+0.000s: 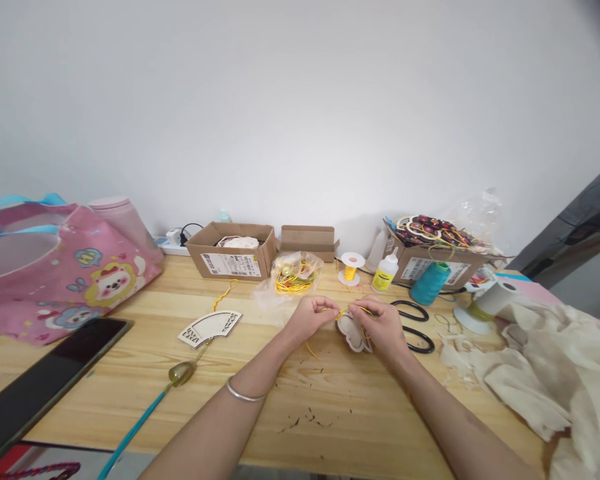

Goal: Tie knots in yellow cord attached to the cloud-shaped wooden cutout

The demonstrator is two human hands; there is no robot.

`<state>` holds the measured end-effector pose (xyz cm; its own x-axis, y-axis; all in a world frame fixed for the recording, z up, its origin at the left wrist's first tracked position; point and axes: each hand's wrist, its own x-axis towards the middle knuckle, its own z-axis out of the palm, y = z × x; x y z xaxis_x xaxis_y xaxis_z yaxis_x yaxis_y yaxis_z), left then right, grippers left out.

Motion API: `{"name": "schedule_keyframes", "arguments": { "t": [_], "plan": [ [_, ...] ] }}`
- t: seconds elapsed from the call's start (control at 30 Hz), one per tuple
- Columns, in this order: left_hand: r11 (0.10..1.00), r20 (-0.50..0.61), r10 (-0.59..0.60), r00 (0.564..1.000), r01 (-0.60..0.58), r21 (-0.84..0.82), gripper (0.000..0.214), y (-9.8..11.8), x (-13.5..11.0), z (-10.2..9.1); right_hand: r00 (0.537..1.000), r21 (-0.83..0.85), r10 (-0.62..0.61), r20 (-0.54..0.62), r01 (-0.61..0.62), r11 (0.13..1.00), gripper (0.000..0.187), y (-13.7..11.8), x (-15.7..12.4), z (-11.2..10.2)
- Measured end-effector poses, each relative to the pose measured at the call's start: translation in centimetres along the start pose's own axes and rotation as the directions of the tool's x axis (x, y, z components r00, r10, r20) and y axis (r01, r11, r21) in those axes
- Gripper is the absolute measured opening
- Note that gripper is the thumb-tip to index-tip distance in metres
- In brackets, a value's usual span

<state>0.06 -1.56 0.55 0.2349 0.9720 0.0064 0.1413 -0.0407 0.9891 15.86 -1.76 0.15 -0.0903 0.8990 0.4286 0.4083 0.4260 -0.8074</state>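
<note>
Both hands pinch a thin yellow cord [341, 312] above the middle of the wooden table. My left hand [314, 317] grips it from the left, thumb and fingertips pressed together, and a loose tail hangs below. From the other side my right hand [379, 327] pinches the same cord. Under the fingers lies a flat wooden piece with a scalloped edge [354, 335], partly hidden by my right hand. To the left a fan-shaped wooden plaque [211, 328] rests with a yellow cord, a brass-coloured bell [181, 373] and a teal tassel [135, 427].
Black-handled scissors [419, 340], a glue bottle [385, 272], a yellow cord spool [351, 270] and a teal thread cone [431, 283] stand nearby. Cardboard boxes [267, 257] line the wall. A phone [55, 380] and pink bag [55, 273] occupy the left, crumpled cloth [570, 373] the right.
</note>
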Motion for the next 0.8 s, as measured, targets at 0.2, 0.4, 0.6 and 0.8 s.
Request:
{"name": "schedule_keyframes", "arguments": {
  "t": [0.2, 0.4, 0.6, 0.8],
  "plan": [
    [0.999, 0.029, 0.024, 0.999, -0.024, -0.023, 0.022, -0.18, 0.09, -0.03, 1.0, 0.003, 0.022, -0.002, -0.022, 1.0, 0.018, -0.07, 0.02, 0.03],
    [0.999, 0.021, 0.052, 0.998, -0.052, -0.004, 0.024, -0.38, 0.12, 0.01, 1.0, 0.0, 0.01, 0.003, -0.01, 1.0, 0.018, 0.03, 0.03, 0.05],
    [0.996, 0.009, 0.072, 0.997, -0.073, 0.051, 0.019, -0.52, 0.16, -0.1, 0.999, -0.035, -0.038, 0.032, 0.039, 0.999, 0.017, -0.32, -0.05, 0.04],
    [0.996, 0.004, 0.069, 0.998, -0.069, 0.06, 0.017, -0.68, 0.23, -0.05, 0.996, -0.011, -0.049, 0.075, 0.05, 0.999, 0.017, -0.32, -0.08, 0.07]
  ]
}}
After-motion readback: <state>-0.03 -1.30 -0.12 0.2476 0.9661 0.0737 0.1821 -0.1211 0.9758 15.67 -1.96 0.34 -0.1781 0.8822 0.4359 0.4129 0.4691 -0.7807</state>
